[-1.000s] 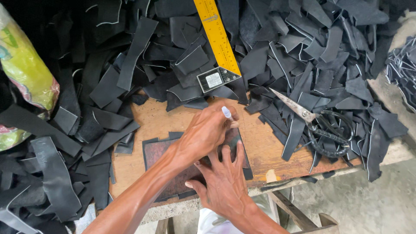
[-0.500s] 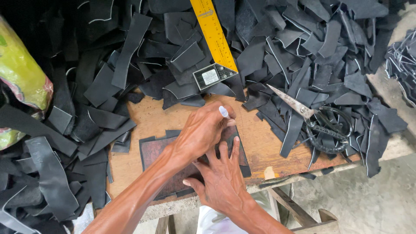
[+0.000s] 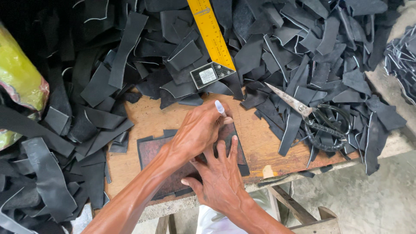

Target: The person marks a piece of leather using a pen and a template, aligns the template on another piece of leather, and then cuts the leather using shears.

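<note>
My left hand (image 3: 197,132) reaches in from the lower left and grips a white marker (image 3: 220,107), tip down at the top edge of a dark reddish-brown leather piece (image 3: 149,149). That piece lies flat on a wooden board (image 3: 143,119). My right hand (image 3: 219,177) lies flat on the piece's near right part, fingers spread and pointing away from me, just under the left hand. Much of the piece is hidden by both hands.
Black leather scraps (image 3: 99,82) are heaped around the board on the left, back and right. Metal scissors (image 3: 320,119) lie on scraps at the right. A yellow ruler (image 3: 212,32) ends at a small rectangular plate (image 3: 210,74). A yellow-green bag (image 3: 19,78) sits at far left.
The hands stay in nearly the same place on the leather piece. My left hand with the marker has shifted only slightly.
</note>
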Demonstrator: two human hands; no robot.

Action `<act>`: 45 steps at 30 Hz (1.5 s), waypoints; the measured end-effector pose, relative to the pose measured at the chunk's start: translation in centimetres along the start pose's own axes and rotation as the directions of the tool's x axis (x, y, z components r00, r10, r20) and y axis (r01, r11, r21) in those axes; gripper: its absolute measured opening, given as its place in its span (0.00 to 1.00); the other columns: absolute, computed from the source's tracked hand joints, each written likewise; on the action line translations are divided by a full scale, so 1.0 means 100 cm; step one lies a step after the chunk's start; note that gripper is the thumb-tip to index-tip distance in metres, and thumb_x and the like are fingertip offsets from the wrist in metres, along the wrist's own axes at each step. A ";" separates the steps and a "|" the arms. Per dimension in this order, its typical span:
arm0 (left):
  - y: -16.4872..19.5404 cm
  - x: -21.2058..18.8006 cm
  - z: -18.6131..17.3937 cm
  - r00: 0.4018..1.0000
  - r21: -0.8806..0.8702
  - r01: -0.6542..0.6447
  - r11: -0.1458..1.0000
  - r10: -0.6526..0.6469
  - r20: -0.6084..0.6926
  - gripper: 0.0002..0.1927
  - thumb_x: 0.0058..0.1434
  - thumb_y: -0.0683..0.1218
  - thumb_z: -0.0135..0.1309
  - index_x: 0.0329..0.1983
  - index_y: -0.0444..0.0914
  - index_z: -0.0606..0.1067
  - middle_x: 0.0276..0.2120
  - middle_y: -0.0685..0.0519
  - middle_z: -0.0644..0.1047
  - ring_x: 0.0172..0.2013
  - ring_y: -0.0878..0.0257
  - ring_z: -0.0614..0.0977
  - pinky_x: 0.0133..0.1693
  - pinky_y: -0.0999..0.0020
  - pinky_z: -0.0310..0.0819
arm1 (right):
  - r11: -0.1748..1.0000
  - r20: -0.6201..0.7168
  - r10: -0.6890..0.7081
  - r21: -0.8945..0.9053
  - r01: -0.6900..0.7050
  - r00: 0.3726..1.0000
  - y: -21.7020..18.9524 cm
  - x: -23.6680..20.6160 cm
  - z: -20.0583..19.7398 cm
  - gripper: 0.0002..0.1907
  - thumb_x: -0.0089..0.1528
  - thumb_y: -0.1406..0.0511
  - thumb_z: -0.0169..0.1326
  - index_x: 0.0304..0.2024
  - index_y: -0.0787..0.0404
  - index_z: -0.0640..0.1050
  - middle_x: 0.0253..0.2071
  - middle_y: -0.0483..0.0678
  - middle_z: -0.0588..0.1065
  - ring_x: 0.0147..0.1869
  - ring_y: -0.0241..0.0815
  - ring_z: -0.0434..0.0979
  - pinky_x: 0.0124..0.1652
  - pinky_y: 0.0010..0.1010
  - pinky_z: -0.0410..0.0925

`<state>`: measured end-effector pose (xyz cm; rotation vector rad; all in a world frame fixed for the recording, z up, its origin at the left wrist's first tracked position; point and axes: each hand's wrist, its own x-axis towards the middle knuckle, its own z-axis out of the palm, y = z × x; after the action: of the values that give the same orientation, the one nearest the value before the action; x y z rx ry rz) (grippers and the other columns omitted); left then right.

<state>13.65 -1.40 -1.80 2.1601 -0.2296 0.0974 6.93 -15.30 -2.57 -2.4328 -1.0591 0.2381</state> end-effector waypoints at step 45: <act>0.007 -0.016 -0.016 1.000 0.030 0.010 0.999 -0.011 0.018 0.08 0.58 0.34 0.55 0.40 0.34 0.75 0.37 0.45 0.79 0.38 0.48 0.82 0.37 0.56 0.76 | 0.999 0.087 0.036 -0.039 -0.033 0.996 -0.004 0.001 -0.003 0.30 0.59 0.47 0.56 0.57 0.55 0.78 0.59 0.61 0.64 0.57 0.71 0.60 0.63 0.79 0.39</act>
<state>11.98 -0.23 -0.58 2.1928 -0.2284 0.0763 6.86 -15.06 -2.11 -2.4964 -1.0687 0.3419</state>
